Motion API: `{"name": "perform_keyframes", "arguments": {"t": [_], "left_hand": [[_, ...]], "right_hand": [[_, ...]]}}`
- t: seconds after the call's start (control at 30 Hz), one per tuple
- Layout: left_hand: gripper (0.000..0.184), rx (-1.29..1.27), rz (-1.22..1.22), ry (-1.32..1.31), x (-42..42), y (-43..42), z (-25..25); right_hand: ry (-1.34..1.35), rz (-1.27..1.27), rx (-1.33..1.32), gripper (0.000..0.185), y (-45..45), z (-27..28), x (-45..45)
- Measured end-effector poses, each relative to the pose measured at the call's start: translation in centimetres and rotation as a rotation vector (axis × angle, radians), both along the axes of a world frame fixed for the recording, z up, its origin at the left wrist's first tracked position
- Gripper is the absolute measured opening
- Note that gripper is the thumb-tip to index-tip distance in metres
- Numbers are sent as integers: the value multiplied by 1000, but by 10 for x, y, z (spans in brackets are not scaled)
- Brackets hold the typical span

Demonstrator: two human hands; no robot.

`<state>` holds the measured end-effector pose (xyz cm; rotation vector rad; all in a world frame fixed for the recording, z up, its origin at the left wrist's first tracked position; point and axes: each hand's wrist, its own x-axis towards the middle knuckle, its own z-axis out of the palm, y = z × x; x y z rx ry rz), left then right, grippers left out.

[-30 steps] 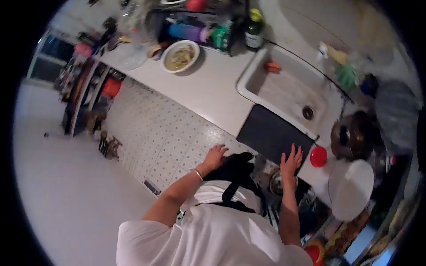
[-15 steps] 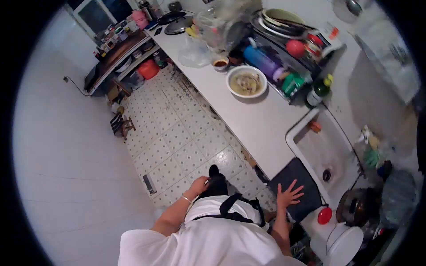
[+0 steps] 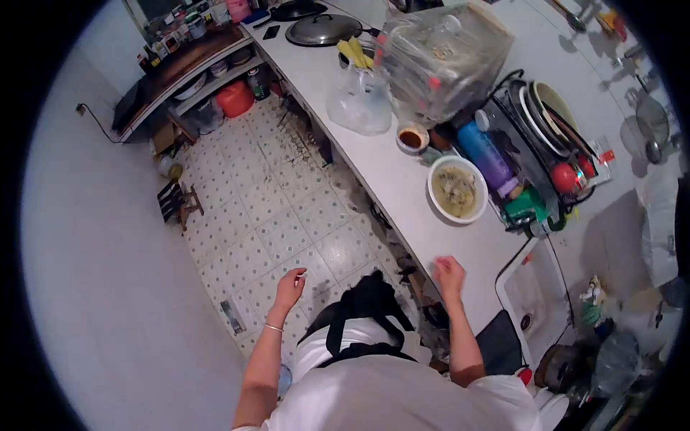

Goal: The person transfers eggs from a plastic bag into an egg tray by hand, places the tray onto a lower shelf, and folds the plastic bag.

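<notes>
My left hand (image 3: 290, 287) hangs over the tiled floor (image 3: 280, 230), its fingers loosely bent and apart, with nothing in it. Over the front edge of the white counter (image 3: 424, 208) is my right hand (image 3: 449, 276); its fingers are curled, and what they hold, if anything, is too small to tell. A white bowl of food in broth (image 3: 456, 189) stands on the counter beyond my right hand. Behind it sits a small bowl of dark red sauce (image 3: 412, 138).
The sink (image 3: 535, 294) and a dark mat (image 3: 499, 345) lie at the right. Farther along the counter are a plastic bag (image 3: 359, 104), a large wrapped bundle (image 3: 442, 57), a dish rack (image 3: 546, 136) and a lidded pan (image 3: 323, 29). A small stool (image 3: 180, 205) stands on the floor.
The view has swung along the counter, so the sink and mat now show farther right. My right hand has left the area over the mat, and its spread fingers have curled.
</notes>
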<state>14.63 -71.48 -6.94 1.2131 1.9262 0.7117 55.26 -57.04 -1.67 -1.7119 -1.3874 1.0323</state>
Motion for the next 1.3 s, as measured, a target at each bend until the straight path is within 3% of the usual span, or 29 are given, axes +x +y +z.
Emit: {"name": "perform_keyframes", "arguments": {"t": [0.07,0.1,0.23,0.3,0.37,0.43,0.47,0.5,0.57,0.63,0.7,0.77,0.83,0.9,0.93,1.0,1.03,1.1,1.13,1.17,1.2,1.23,1.27,1.3], "left_hand": [[27,78,15,-10,-18,33,6],[27,75,14,-13,-26,48,7],[28,161,53,-122,-68,123,13],[28,175,66,-161,-93,156,8],[28,123,70,-133,-120,188,-1],[27,86,80,-220,-141,228,12],[26,54,100,-313,-148,245,17],[26,-13,18,-122,-165,267,8],[30,8,10,-246,-186,310,-1],[34,55,13,-356,-200,359,2],[47,46,256,-820,-204,406,23],[52,-16,203,-898,-208,450,28],[57,-84,150,-963,-213,488,24],[59,-231,-47,-899,-216,519,17],[59,-250,-69,-900,-218,528,4],[58,-297,-259,-1007,-227,549,-19],[58,-303,-283,-1006,-230,561,-7],[53,-400,-160,-923,-237,569,17],[53,-413,-178,-922,-250,578,2],[52,-80,-559,-624,-270,586,-28],[51,71,-767,-467,-280,590,-45],[51,253,-934,-311,-290,594,-62],[51,32,-797,-619,-294,600,-72],[52,-90,-732,-767,-298,603,-62]], "right_hand": [[10,220,-17,12,52,37,-92],[-35,367,98,12,81,38,-126],[176,500,193,16,193,110,-266],[309,439,277,22,269,97,-319],[194,281,527,43,343,79,-365],[-152,18,695,65,417,47,-398],[-166,5,680,65,452,29,-414],[-255,-176,675,66,488,10,-429],[-379,-369,638,68,505,-5,-435],[166,-141,183,62,510,27,-443],[598,67,17,56,488,56,-446],[562,118,79,52,444,93,-448],[531,165,138,48,444,94,-449],[-300,-378,770,36,474,75,-443],[-317,-400,759,36,482,51,-441],[-186,-128,69,34,499,6,-442],[-190,-152,73,34,499,18,-454],[189,-34,124,32,470,45,-486],[184,-56,122,32,459,67,-498],[399,-66,108,27,446,93,-509],[616,-77,98,23,434,113,-518],[614,-102,96,23,424,127,-520],[793,-133,95,20,415,138,-519],[973,-160,96,18,405,145,-517]]}}
